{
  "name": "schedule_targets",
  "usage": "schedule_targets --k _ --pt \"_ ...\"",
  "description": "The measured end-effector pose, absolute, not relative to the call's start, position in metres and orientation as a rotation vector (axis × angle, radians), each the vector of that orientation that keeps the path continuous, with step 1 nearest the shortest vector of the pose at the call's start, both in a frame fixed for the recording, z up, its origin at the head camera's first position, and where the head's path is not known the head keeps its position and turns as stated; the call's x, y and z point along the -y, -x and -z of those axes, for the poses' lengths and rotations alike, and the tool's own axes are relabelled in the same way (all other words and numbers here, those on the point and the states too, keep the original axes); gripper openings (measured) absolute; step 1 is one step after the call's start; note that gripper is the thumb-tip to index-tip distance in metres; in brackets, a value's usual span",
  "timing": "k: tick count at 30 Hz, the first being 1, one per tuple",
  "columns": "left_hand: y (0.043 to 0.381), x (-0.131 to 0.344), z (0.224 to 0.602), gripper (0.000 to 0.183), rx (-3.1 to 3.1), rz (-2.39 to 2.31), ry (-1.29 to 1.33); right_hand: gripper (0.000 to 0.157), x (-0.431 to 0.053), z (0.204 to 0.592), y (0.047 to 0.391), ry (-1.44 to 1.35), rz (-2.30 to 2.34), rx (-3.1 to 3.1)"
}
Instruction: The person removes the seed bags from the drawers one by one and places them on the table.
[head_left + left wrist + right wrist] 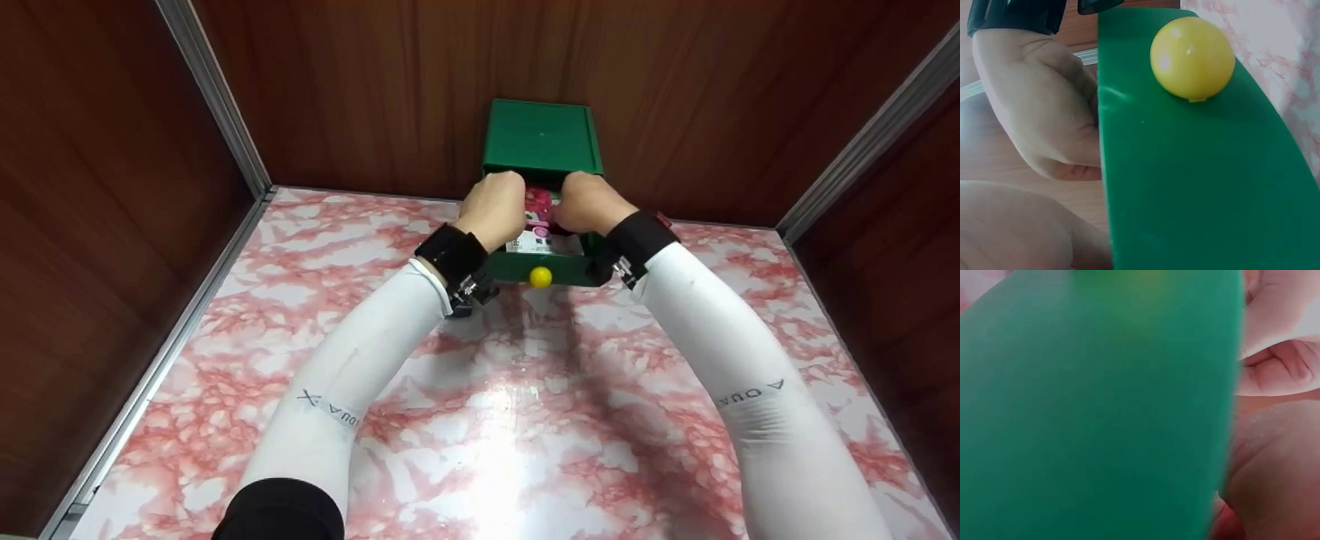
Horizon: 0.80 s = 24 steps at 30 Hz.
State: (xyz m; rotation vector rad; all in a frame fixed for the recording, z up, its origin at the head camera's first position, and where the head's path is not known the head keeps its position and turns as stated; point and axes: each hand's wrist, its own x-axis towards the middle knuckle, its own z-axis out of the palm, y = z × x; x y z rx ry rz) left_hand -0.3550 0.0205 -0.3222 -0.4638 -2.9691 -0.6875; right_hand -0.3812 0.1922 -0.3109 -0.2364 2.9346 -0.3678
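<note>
A green drawer box (541, 139) stands against the back panel, its drawer pulled out toward me. The drawer front (1196, 180) carries a round yellow knob (1192, 58). Inside the drawer lies a pack (541, 238) printed in pink and white, with what looks like a flower picture. My left hand (493, 210) grips the pack's left side, fingers curled down. On the opposite side my right hand (592, 202) holds it, also with curled fingers. Most fingertips are hidden behind the drawer front in both wrist views, where the hands show close together.
A table top (315, 292) with a red-and-white marbled pattern lies under the box. Brown wood-grain panels (345, 90) enclose it at the back and both sides, with metal strips (217, 97) at the corners.
</note>
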Motion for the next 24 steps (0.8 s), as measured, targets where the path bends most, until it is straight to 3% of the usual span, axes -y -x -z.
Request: schedule_targets --k 9,24 --pt "0.36 -0.01 0.318 0.013 2.969 0.791 0.405 0.024 -0.193 0.305 0.38 0.139 0.514 -2.907" --pt "0.361 0.004 0.318 0.007 2.907 0.935 0.374 0.031 -0.207 0.305 0.37 0.134 0.868 -2.824"
